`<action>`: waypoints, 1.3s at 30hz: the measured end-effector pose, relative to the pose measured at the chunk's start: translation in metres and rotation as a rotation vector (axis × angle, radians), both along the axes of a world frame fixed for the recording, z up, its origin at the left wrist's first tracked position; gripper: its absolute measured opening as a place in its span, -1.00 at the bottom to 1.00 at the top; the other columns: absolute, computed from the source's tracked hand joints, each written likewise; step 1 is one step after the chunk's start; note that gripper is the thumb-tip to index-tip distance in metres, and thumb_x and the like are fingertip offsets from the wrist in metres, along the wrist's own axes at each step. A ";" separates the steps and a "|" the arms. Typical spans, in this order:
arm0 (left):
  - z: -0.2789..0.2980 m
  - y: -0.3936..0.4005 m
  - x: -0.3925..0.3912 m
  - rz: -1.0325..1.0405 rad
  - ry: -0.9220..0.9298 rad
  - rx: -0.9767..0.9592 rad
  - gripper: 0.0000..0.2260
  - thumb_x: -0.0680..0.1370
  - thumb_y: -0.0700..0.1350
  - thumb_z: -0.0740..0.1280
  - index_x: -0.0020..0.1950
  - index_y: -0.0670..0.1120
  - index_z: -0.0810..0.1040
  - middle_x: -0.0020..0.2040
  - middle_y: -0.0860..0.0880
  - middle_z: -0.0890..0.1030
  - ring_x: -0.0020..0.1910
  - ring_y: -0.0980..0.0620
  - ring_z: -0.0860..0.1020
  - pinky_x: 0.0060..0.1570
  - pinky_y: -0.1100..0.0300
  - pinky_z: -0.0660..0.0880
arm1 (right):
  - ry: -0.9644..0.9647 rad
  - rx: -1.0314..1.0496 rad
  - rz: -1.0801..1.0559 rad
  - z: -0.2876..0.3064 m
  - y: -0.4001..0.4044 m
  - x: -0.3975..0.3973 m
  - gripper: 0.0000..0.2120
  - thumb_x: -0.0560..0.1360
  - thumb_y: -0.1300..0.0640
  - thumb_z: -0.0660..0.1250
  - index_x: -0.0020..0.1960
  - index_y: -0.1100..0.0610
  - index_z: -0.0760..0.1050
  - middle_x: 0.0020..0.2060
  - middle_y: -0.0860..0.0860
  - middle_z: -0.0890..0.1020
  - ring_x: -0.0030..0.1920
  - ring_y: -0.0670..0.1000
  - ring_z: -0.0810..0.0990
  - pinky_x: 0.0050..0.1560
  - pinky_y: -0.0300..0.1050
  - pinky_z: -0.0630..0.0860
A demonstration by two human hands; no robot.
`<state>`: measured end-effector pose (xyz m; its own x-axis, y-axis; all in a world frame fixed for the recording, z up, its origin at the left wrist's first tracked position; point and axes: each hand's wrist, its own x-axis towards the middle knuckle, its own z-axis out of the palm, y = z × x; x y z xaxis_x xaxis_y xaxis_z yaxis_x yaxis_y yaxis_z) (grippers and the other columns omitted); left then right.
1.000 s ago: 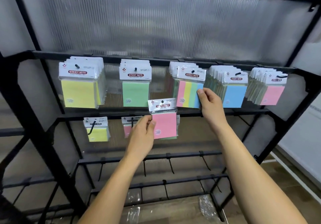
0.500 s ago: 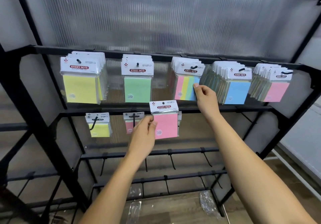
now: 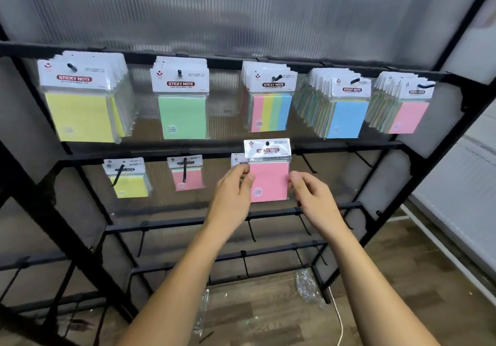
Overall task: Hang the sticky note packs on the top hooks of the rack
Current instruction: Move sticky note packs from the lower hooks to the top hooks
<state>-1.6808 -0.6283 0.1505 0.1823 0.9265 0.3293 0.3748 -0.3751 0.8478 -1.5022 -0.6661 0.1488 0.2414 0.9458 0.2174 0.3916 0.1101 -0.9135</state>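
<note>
Left hand (image 3: pixel 233 190) pinches the pink sticky note pack (image 3: pixel 269 173) at its nine o'clock edge; right hand (image 3: pixel 311 196) pinches its three o'clock edge; pack upright before the rack's (image 3: pixel 418 165) second rail, at six o'clock below the multicolour pack (image 3: pixel 270 98).

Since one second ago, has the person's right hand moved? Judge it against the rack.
Yes. The right hand left the striped pack on the top row and dropped down-left to pinch the pink pack, which the left hand also holds.

My one camera sits on my head, facing forward and slightly down, close to the rack (image 3: pixel 362 147), my forearms reaching in from below.
</note>
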 end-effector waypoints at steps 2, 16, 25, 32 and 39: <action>-0.001 0.000 0.022 -0.023 0.002 -0.005 -0.76 0.67 -0.10 0.20 0.30 -0.10 0.51 0.11 0.04 0.56 0.07 0.09 0.50 -0.07 0.43 0.36 | 0.014 0.044 -0.007 -0.001 -0.008 0.015 -0.76 0.64 0.03 0.25 -0.07 0.15 0.58 -0.34 -0.21 0.54 -0.31 -0.25 0.43 -0.24 -0.38 0.37; 0.016 0.001 0.211 -0.168 0.243 0.179 -0.78 0.66 0.04 0.18 0.19 0.00 0.54 0.05 0.12 0.59 0.00 0.11 0.51 -0.06 0.13 0.45 | 0.092 0.183 -0.214 0.004 -0.024 0.194 -0.73 0.64 0.10 0.27 -0.11 0.26 0.56 -0.25 0.15 0.61 -0.25 -0.12 0.47 -0.24 -0.26 0.39; 0.028 0.015 0.266 -0.103 0.431 0.245 -0.75 0.67 0.07 0.10 0.09 0.03 0.53 -0.06 0.17 0.55 -0.02 0.14 0.50 -0.11 0.14 0.40 | 0.153 0.262 -0.236 0.023 0.000 0.273 -0.74 0.68 0.07 0.19 -0.06 0.14 0.58 -0.19 -0.07 0.65 -0.16 -0.15 0.56 -0.14 -0.25 0.44; 0.030 0.021 0.287 -0.025 0.459 0.220 -0.78 0.66 0.10 0.13 0.02 0.07 0.52 -0.12 0.17 0.57 -0.15 0.17 0.48 -0.19 0.17 0.41 | 0.117 0.365 -0.166 0.056 0.025 0.298 -0.71 0.68 0.06 0.18 -0.03 0.22 0.56 -0.20 0.08 0.63 -0.19 -0.14 0.51 -0.19 -0.27 0.39; 0.030 0.025 0.286 0.025 0.478 0.193 -0.78 0.65 0.11 0.16 0.06 0.07 0.55 -0.11 0.19 0.57 -0.14 0.21 0.48 -0.17 0.21 0.41 | 0.151 0.332 -0.143 0.063 0.052 0.309 -0.70 0.68 0.01 0.18 -0.01 0.17 0.58 -0.17 -0.07 0.64 -0.17 -0.17 0.54 -0.17 -0.30 0.42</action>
